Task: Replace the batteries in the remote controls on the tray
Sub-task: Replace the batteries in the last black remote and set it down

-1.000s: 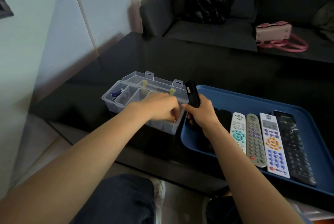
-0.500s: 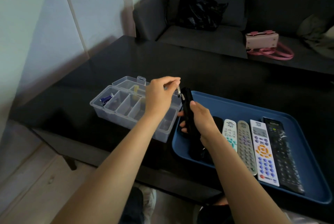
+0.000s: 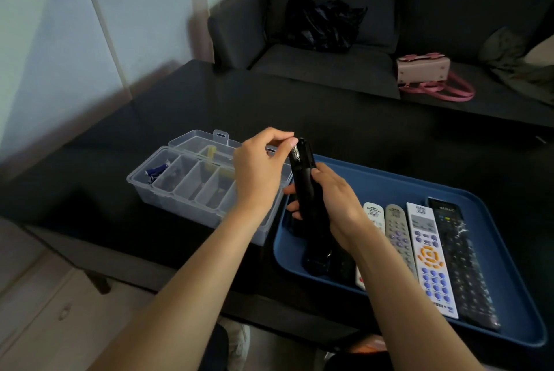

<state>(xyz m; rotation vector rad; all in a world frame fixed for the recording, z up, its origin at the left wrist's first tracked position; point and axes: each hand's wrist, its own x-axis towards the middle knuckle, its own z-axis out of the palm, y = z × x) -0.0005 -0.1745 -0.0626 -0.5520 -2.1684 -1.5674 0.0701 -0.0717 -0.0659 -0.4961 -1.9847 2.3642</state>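
Right now the right hand [image 3: 335, 205] wraps its curled fingers around a slim black remote [image 3: 305, 187], a smooth matte bar held nearly upright above the near-left corner of the blue tray [image 3: 509, 250]. The left hand [image 3: 257, 172] pinches a small cylindrical battery [image 3: 295, 152] between thumb and fingertip, its metallic wrap catching a little light, pressed against the top end of the black remote; whether it sits in the compartment cannot be told.

On the tray, a shallow plastic rectangle with rounded corners and a raised lip, four more remotes lie flat side by side: a white remote [image 3: 373, 214] partly hidden by the right wrist, a grey remote [image 3: 398, 238] with purple buttons, a long white remote [image 3: 430, 259] with orange and blue keys, and a dark remote [image 3: 461, 259] in glossy crinkled film at the far right.

Just left of the tray sits a clear plastic organizer box [image 3: 186, 187], its hinged lid folded back, divided into narrow compartments; the leftmost holds small blue items [image 3: 156, 171]. Both rest on a glossy black table [image 3: 299, 107]. Beyond it, a dark fabric sofa [image 3: 329, 65] carries a crumpled black plastic bag [image 3: 323, 26] and a boxy pink handbag [image 3: 422, 69].
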